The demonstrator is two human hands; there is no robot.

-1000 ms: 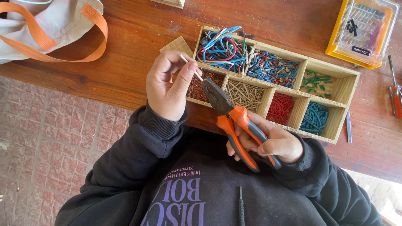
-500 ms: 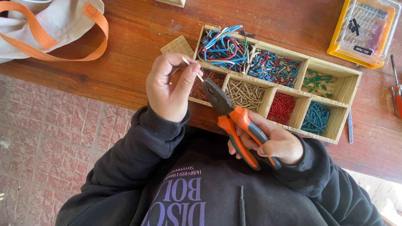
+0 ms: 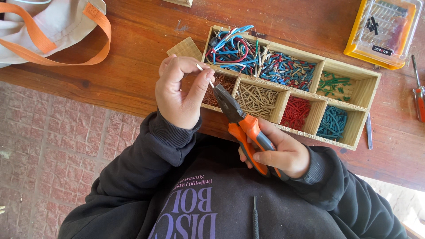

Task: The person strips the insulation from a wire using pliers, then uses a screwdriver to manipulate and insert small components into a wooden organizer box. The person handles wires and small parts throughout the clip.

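My left hand pinches a short white wire piece between thumb and fingers. My right hand grips the orange-and-black handles of pliers, whose dark jaws reach up to the wire's end. Both hands hover at the near edge of a wooden compartment tray on the wooden table. The tray holds sorted wire bits: mixed coloured wires, blue-and-red pieces, green, copper strands, beige, red and blue pieces.
A beige bag with orange straps lies at the table's left. A yellow case with a clear lid sits far right, a screwdriver beside it. A small wooden piece lies left of the tray. Brick paving shows below.
Both hands and the pliers stay almost where they were; the jaws remain at the wire's end.
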